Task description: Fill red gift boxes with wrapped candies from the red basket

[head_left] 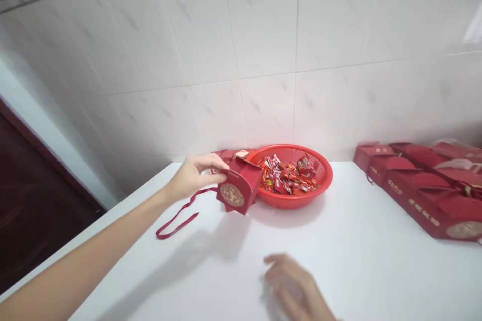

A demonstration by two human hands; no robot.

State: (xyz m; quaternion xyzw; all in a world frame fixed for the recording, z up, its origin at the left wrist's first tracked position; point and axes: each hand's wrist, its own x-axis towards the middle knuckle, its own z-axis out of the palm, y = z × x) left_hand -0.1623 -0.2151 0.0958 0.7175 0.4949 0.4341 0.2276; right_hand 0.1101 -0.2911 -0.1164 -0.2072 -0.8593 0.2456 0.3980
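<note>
box (pixel 241 185) pinched in left hand (pixel 196 174)

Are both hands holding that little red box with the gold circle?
No, only the left hand pinches the red box; the right hand is apart from it, over the white table.

head view | looks forward and down | over white table (pixel 361 261) toward tiled wall (pixel 263 50)
</note>
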